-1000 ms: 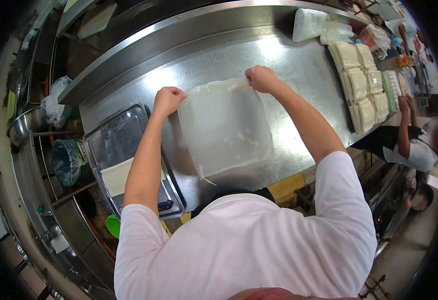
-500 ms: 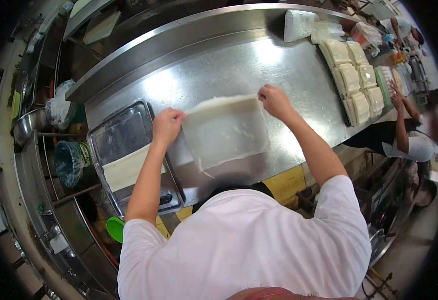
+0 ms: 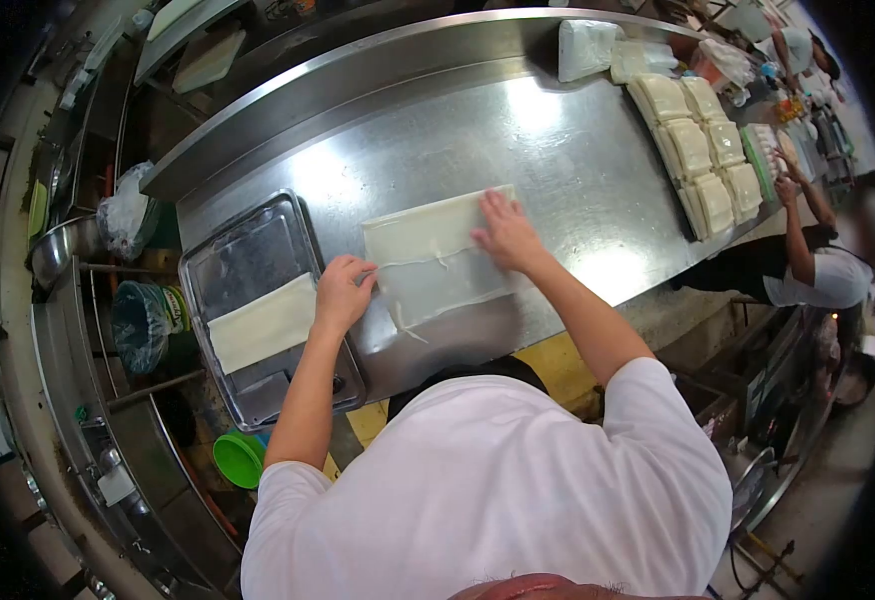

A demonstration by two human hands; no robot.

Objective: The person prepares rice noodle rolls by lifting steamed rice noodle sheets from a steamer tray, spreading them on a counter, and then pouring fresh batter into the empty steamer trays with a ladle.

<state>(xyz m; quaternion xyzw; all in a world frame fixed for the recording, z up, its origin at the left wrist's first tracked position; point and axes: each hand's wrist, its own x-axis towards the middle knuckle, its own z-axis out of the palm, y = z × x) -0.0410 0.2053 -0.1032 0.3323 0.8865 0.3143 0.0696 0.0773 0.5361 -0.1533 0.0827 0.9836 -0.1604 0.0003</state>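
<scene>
A pale rectangular dough sheet (image 3: 433, 225) lies on the steel table in front of me. Below it, a translucent film-like sheet (image 3: 448, 290) extends toward my body, with thin whitish strips along its edges. My right hand (image 3: 508, 232) rests flat on the right end of the dough, fingers stretched out. At the left edge, where dough and film meet, is my left hand (image 3: 343, 292), its thumb a little apart from the fingers. Left of that hand, a metal tray (image 3: 248, 235) holds another pale folded sheet (image 3: 263, 325), partly covered by my forearm.
Packed pale stacks (image 3: 688, 145) stand in rows on a tray at the right, with plastic bags (image 3: 588, 50) behind them. A raised steel ledge (image 3: 358, 70) runs along the back. A co-worker (image 3: 823, 260) stands at the right end; a green bucket (image 3: 239, 459) sits low left.
Both hands have come down toward me from the sheet's far edge. The sheet they held raised now lies on the table, and my right hand has flattened onto the dough.
</scene>
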